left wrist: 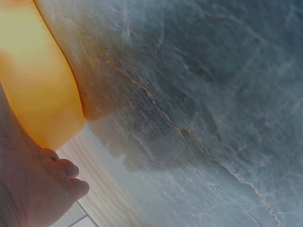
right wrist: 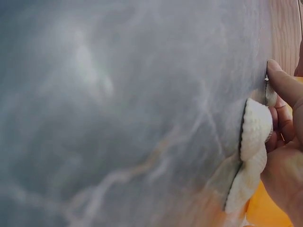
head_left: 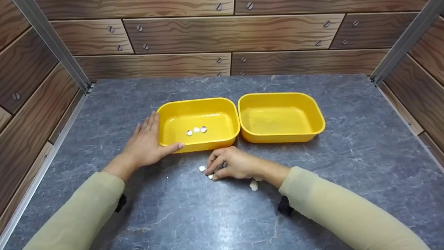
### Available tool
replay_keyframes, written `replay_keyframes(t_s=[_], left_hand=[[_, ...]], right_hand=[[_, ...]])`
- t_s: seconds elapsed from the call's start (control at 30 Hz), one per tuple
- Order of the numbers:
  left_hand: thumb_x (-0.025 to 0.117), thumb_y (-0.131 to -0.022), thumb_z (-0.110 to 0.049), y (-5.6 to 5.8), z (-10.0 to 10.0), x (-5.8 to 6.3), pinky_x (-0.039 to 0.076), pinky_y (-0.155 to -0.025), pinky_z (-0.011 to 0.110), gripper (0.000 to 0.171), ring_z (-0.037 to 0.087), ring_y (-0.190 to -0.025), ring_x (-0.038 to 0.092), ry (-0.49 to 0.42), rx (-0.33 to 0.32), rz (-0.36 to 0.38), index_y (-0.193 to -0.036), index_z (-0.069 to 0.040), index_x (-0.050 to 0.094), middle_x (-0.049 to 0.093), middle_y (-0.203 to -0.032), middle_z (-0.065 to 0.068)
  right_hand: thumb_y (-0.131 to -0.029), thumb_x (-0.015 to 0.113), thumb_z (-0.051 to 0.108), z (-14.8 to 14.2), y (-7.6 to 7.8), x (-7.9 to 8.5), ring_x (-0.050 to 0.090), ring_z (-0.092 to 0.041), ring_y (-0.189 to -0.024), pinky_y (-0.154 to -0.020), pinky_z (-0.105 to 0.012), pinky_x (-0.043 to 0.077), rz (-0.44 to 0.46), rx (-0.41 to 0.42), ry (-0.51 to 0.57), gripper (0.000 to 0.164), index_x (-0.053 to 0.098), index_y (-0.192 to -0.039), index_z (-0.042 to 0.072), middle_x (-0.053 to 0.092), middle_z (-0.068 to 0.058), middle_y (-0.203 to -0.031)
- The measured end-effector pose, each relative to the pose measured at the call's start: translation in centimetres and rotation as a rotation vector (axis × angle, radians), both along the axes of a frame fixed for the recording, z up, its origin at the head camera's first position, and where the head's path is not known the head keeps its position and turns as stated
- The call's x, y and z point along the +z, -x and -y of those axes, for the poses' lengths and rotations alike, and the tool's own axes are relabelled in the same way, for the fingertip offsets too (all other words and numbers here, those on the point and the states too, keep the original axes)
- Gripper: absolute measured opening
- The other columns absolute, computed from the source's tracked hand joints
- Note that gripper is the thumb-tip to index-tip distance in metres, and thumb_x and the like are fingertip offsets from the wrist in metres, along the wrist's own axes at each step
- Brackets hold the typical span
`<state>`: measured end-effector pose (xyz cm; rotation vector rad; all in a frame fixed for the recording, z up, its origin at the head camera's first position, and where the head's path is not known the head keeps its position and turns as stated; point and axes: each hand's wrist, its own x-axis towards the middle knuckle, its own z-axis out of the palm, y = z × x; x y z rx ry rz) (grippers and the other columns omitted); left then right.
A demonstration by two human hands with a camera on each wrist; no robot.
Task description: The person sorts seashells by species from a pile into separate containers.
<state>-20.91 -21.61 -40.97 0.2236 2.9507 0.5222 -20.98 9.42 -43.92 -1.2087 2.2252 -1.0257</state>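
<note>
Two yellow plastic tubs stand side by side on the grey marble table. The left tub [head_left: 163,121] [left wrist: 38,85] has three small seashells [head_left: 196,130] in it. The right tub [head_left: 314,114] holds nothing. My left hand [head_left: 147,144] [left wrist: 38,189] rests against the left tub's near-left corner, fingers straight along its side and thumb along its front. In front of that tub my right hand [head_left: 225,163] is on the table, its curled fingers [right wrist: 284,85] pinching a small shell [right wrist: 270,94]. Other white shells [head_left: 202,168] [right wrist: 255,132] lie by the fingertips.
One more shell [head_left: 254,185] lies on the table beside my right wrist. Wood-pattern walls with metal corner posts [head_left: 52,41] close in the table at the back and both sides.
</note>
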Motion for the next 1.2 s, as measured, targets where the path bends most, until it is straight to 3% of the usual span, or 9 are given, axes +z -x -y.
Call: replay_keyframes(t_s=[0.33,0.67,1.2], left_hand=[[0.054,-0.091,-0.085,-0.06,0.04,0.12,0.001,-0.129,0.06,0.132,0.042,-0.162,0.005,-0.005,-0.004,-0.002,-0.166,0.006,-0.005,-0.004,-0.175,0.024],[0.051,-0.089,-0.088,-0.1,0.05,0.14,-0.001,-0.129,0.059,0.134,0.04,-0.162,0.004,-0.016,-0.002,0.014,-0.167,0.003,-0.008,-0.005,-0.176,0.022],[0.053,-0.09,-0.086,-0.05,0.04,0.15,0.0,-0.129,0.059,0.133,0.041,-0.162,0.004,-0.01,0.002,0.006,-0.167,0.004,-0.007,-0.004,-0.176,0.023]], right_hand=[[-0.095,0.082,0.011,0.13,-0.11,0.28,0.066,-0.009,-0.103,-0.091,-0.028,0.055,-0.048,0.004,0.008,0.014,0.086,-0.108,0.013,0.074,0.002,-0.111],[-0.101,0.075,0.016,0.58,-0.01,0.56,0.067,-0.011,-0.101,-0.09,-0.029,0.055,-0.164,0.065,-0.03,0.016,0.084,-0.113,0.013,0.076,0.0,-0.109],[-0.103,0.073,0.014,0.78,-0.12,0.9,0.07,-0.009,-0.098,-0.089,-0.026,0.056,-0.179,0.08,-0.028,0.016,0.084,-0.113,0.012,0.079,0.0,-0.108]])
